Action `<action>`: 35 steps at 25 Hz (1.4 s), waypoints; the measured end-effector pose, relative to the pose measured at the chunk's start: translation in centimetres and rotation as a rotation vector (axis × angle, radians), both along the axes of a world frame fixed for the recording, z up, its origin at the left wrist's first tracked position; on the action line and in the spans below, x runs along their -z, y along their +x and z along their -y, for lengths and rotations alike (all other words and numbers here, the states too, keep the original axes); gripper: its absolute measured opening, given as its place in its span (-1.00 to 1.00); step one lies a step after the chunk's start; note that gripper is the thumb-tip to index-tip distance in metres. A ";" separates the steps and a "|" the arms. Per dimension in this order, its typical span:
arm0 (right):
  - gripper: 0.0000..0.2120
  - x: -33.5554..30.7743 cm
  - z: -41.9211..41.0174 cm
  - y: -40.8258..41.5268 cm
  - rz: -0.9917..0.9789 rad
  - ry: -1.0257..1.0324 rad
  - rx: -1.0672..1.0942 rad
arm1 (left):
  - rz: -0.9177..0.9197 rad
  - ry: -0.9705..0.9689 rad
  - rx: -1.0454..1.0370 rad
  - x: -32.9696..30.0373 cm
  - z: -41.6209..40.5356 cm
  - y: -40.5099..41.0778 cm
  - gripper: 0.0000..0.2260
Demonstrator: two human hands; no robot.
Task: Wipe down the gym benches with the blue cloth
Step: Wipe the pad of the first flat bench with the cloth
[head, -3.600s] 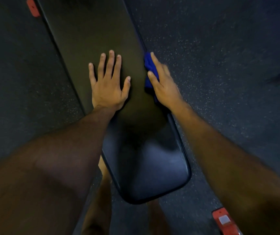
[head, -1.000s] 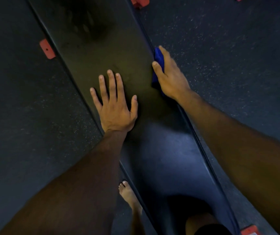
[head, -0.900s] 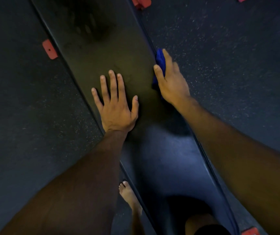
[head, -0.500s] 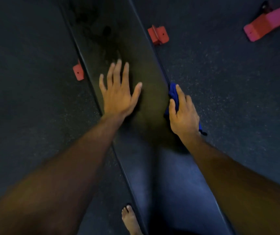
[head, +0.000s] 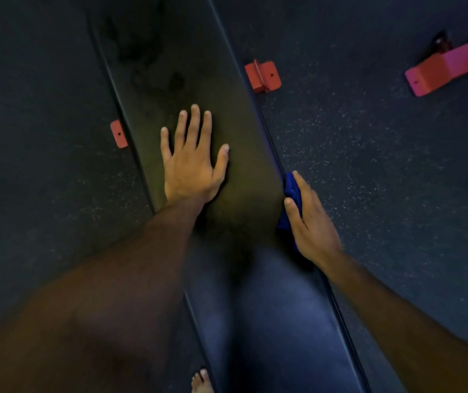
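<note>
A long black padded gym bench [head: 235, 114] runs from the top of the view down to the bottom centre. My left hand [head: 191, 163] lies flat on the pad's top, fingers straight and spread. My right hand [head: 310, 222] holds the blue cloth [head: 292, 191] against the bench's right side edge, thumb and fingers around the cloth. Most of the cloth is hidden under that hand. Smudges show on the pad farther up.
Red metal bench feet stick out on the dark speckled rubber floor: one at the left [head: 119, 134], one at the right [head: 262, 76]. A longer red frame piece [head: 451, 68] lies at the upper right. My bare foot [head: 202, 381] stands beside the bench at the bottom.
My right hand has slid the cloth back along the bench's right edge toward me. My left hand moved a little up the pad; the view shifted forward along the bench.
</note>
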State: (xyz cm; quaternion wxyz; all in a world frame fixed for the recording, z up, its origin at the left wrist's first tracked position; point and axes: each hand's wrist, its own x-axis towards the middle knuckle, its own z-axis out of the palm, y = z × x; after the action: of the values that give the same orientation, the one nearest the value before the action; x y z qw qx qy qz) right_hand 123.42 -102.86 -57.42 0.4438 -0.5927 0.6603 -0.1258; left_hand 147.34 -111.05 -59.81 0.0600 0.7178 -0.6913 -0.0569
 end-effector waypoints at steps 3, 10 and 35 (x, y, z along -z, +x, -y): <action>-0.47 0.4 7.1 2.8 0.038 0.023 0.014 | 0.019 -0.004 0.012 0.2 -0.1 0.2 -0.37; -0.44 0.8 16.0 6.0 0.079 -0.011 -0.074 | 0.045 -0.044 0.015 0.3 0.1 0.3 -0.37; -0.45 -0.1 2.9 0.4 0.103 0.010 -0.058 | 0.076 0.009 0.028 0.1 0.5 0.2 -0.37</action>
State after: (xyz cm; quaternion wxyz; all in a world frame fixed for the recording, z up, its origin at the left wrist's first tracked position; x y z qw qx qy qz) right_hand 123.80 -105.80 -57.31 0.4838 -0.6020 0.6196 -0.1400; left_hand 147.52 -111.55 -59.93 0.0297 0.7101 -0.7026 -0.0331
